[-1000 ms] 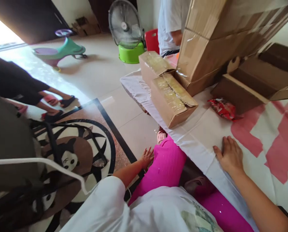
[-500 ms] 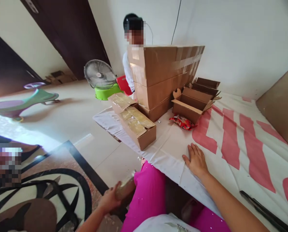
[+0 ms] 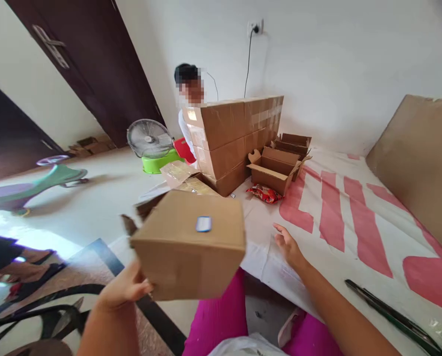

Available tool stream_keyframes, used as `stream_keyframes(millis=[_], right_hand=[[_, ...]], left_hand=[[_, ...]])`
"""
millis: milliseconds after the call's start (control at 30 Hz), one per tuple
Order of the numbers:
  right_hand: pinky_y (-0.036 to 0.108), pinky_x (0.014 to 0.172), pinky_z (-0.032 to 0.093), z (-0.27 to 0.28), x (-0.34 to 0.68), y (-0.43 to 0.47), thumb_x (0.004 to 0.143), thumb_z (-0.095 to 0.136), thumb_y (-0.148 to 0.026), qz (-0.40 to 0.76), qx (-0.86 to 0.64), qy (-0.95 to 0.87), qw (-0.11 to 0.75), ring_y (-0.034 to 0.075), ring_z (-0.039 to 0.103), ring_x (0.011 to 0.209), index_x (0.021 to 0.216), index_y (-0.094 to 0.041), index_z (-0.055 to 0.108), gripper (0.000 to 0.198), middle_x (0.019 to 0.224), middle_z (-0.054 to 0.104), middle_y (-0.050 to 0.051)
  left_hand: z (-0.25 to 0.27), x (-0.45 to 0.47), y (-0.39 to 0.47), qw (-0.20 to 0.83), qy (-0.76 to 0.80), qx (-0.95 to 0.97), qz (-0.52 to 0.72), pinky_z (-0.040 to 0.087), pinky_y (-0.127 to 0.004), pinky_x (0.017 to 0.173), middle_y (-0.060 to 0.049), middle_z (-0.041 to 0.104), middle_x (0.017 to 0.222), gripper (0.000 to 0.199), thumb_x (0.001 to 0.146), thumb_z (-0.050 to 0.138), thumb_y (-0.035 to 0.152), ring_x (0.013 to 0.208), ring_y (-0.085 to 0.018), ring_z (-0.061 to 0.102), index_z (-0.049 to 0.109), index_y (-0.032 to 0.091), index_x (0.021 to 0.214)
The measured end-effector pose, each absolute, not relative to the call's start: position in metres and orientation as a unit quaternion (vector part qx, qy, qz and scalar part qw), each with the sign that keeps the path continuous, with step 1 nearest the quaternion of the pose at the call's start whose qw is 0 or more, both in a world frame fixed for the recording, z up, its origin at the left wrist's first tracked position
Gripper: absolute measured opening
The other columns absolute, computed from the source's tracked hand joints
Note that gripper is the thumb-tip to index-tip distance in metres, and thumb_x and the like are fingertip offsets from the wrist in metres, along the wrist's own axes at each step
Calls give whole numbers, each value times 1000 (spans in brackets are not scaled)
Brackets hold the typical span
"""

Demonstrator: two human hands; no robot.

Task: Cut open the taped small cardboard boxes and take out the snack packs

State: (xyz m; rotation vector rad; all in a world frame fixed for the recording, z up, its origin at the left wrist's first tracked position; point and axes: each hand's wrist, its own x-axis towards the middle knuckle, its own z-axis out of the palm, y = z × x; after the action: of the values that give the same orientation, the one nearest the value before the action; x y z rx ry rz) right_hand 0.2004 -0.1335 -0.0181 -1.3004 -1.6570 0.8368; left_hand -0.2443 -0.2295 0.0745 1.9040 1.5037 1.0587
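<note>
My left hand [image 3: 126,287] grips a cardboard box [image 3: 191,272] by its left side, up in front of me over my lap and the table's near edge. The box has a small white label with a blue border [image 3: 203,224] on its upper face, and loose flaps show at its far left. To the right of the box, my right hand [image 3: 288,247] hovers at the white tablecloth with its fingers apart and nothing in it. Behind the raised box, a taped carton [image 3: 197,186] is partly hidden.
Stacked taped cartons [image 3: 224,126] stand at the back, a person [image 3: 184,123] behind them. Open boxes [image 3: 269,170] and a red packet [image 3: 264,193] lie beside the stack. A long dark tool [image 3: 395,316] rests at the near right. A fan [image 3: 150,139] stands on the left.
My left hand has come up from beside my leg with the cardboard box. My right hand has lifted off the tablecloth. The view has tilted up and turned slightly right.
</note>
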Motion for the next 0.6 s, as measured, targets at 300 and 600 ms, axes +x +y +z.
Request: stream_keyframes(millis=[300,600], right_hand=[[54,119,21,33,245,-212,76,57,-73,259,-462,-688,496,35,19,147,154,-26,18,99,161,22,10],[52,114,32,-11,260,-217,77,73,-43,195,-510,-682,487,35,23,146,153,-29,21,93,160,21,10]], left_hand=[[88,-52,-134,252,316,864,301,31,-53,114,-13,52,140,69,66,73,65,135,-36,41,63,25,121],[50,-104,-113,111,405,640,643,40,-47,104,-12,58,121,38,90,49,53,120,-28,52,60,22,110]])
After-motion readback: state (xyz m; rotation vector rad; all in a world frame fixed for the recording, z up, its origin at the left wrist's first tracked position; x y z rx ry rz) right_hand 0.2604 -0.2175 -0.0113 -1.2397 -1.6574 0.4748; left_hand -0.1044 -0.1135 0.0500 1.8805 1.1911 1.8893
